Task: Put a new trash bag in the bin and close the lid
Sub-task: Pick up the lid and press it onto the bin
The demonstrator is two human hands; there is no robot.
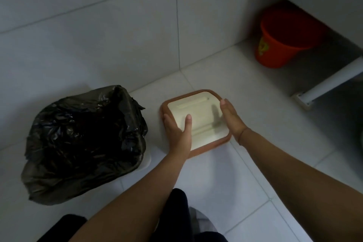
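Note:
A black trash bag [84, 139] lines a white bin [146, 160] at the left, its crumpled plastic folded over the rim and hiding almost all of the bin. The bin's lid [198, 112], cream with a brown rim, lies flat on the floor tiles to the right of the bin. My left hand [178, 133] grips the lid's left edge, thumb on top. On the lid's right edge rests my right hand [231, 118], fingers wrapped around the rim.
An orange bucket [282, 43] stands at the back right under a white cabinet. A tiled wall runs behind the bin and lid. A white bar with a foot [306, 96] sits on the floor at the right. My dark-clothed knees are at the bottom.

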